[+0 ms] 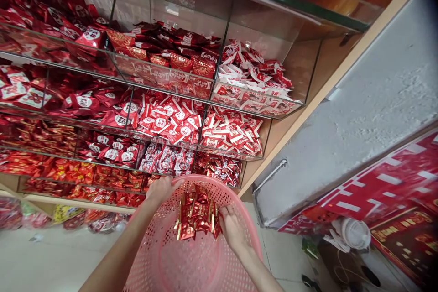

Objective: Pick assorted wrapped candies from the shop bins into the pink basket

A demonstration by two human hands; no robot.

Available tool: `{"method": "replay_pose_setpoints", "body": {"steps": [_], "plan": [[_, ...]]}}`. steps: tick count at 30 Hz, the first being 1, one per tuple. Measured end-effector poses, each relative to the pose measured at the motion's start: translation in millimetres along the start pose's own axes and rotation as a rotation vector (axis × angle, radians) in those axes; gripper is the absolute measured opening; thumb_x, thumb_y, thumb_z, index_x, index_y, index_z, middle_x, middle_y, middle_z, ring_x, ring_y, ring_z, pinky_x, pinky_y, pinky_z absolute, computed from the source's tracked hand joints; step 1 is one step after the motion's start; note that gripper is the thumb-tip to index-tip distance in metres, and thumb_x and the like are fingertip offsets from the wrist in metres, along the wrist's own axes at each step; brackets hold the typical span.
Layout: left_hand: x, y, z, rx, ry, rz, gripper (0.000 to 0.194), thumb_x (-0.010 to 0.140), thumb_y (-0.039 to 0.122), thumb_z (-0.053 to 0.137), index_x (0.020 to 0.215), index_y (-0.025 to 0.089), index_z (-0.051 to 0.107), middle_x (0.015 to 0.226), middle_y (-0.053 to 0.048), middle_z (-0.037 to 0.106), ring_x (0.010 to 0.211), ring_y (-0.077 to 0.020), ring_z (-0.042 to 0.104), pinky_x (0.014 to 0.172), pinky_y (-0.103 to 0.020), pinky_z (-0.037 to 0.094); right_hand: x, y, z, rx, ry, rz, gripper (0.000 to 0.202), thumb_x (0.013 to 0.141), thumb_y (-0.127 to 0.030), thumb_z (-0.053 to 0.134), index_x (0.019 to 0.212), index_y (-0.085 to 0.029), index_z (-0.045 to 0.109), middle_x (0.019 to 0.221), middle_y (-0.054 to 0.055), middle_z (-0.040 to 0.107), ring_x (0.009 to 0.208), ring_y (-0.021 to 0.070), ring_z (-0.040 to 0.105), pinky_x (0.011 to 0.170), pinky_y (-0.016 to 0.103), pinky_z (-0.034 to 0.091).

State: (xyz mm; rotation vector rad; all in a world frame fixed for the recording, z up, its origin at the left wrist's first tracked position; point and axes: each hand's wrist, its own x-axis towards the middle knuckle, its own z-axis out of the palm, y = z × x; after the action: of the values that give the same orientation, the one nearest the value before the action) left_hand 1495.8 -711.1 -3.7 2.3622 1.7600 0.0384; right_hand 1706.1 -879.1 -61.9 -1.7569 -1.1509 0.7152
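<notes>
A pink perforated plastic basket tilts in front of me, its far rim near the lowest shelf bins. My left hand is closed over the rim at the far left side. Inside the basket, a small bunch of shiny red and gold candy packets lies toward the far wall. My right hand reaches into the basket, palm down, its slightly bent fingers apart at the right edge of the packets. The thumb is hidden, and I see no packet clasped in that hand.
Tiered clear bins full of red and white packets rise ahead. A wooden side panel and grey wall border them at right. Filled bags lie below the shelf. A white round object stands at lower right.
</notes>
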Motion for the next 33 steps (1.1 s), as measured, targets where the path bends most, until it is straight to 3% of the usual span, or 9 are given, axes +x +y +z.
{"method": "replay_pose_setpoints", "body": {"steps": [4, 9, 13, 18, 22, 26, 33], "plan": [[0, -1, -0.1, 0.007, -0.001, 0.014, 0.065, 0.076, 0.063, 0.024, 0.097, 0.012, 0.059, 0.093, -0.017, 0.062, 0.093, -0.0285, 0.057, 0.079, -0.034, 0.04, 16, -27, -9, -0.338, 0.04, -0.224, 0.018, 0.072, -0.015, 0.042, 0.074, -0.024, 0.057, 0.082, 0.005, 0.058, 0.08, 0.0204, 0.05, 0.077, 0.03, 0.034], [0, -1, -1.1, -0.004, -0.007, 0.006, 0.064, 0.077, 0.062, 0.025, 0.098, 0.012, 0.058, 0.094, -0.018, 0.062, 0.092, -0.0276, 0.057, 0.078, -0.034, 0.041, 73, -71, -8, -0.485, 0.043, -0.443, 0.023, 0.08, -0.016, 0.034, 0.084, -0.021, 0.056, 0.087, 0.005, 0.056, 0.086, 0.0179, 0.048, 0.078, 0.029, 0.034], [0, -1, -0.7, -0.018, -0.008, 0.005, 0.064, 0.078, 0.061, 0.023, 0.097, 0.011, 0.059, 0.093, -0.017, 0.062, 0.091, -0.0288, 0.057, 0.078, -0.035, 0.041, 130, -91, 18, -0.695, -0.095, -0.333, 0.022, 0.08, -0.019, 0.038, 0.094, -0.019, 0.056, 0.095, 0.007, 0.058, 0.09, 0.0166, 0.051, 0.076, 0.025, 0.035], [-1, -3, -1.0, -0.035, 0.01, 0.005, 0.066, 0.078, 0.061, 0.021, 0.096, 0.011, 0.06, 0.09, -0.019, 0.062, 0.09, -0.0285, 0.058, 0.077, -0.035, 0.041, 181, -88, 60, -0.768, -0.192, -0.149, 0.021, 0.066, -0.025, 0.06, 0.085, -0.014, 0.061, 0.084, 0.011, 0.063, 0.077, 0.0202, 0.058, 0.061, 0.025, 0.037], [0, -4, -0.9, -0.027, 0.026, 0.035, 0.066, 0.077, 0.062, 0.019, 0.093, 0.012, 0.06, 0.088, -0.019, 0.063, 0.088, -0.028, 0.059, 0.074, -0.036, 0.042, 193, -80, 75, -0.793, -0.246, -0.01, 0.024, 0.051, -0.023, 0.07, 0.071, -0.014, 0.063, 0.079, 0.012, 0.065, 0.067, 0.0205, 0.059, 0.052, 0.024, 0.035], [2, -5, 1.6, -0.022, 0.055, 0.053, 0.068, 0.077, 0.063, 0.017, 0.09, 0.013, 0.06, 0.085, -0.018, 0.063, 0.085, -0.0276, 0.06, 0.073, -0.036, 0.042, 194, -75, 69, -0.752, -0.205, -0.01, 0.009, 0.061, -0.019, 0.061, 0.069, -0.015, 0.063, 0.079, 0.011, 0.065, 0.068, 0.0187, 0.059, 0.053, 0.024, 0.034], [2, -4, 1.3, -0.024, 0.04, 0.045, 0.069, 0.077, 0.063, 0.017, 0.094, 0.012, 0.06, 0.088, -0.018, 0.063, 0.086, -0.0286, 0.059, 0.073, -0.037, 0.043, 184, -70, 44, -0.503, -0.066, -0.159, 0.019, 0.077, -0.024, 0.045, 0.076, -0.017, 0.062, 0.073, 0.007, 0.064, 0.067, 0.0149, 0.055, 0.059, 0.023, 0.034]]}}
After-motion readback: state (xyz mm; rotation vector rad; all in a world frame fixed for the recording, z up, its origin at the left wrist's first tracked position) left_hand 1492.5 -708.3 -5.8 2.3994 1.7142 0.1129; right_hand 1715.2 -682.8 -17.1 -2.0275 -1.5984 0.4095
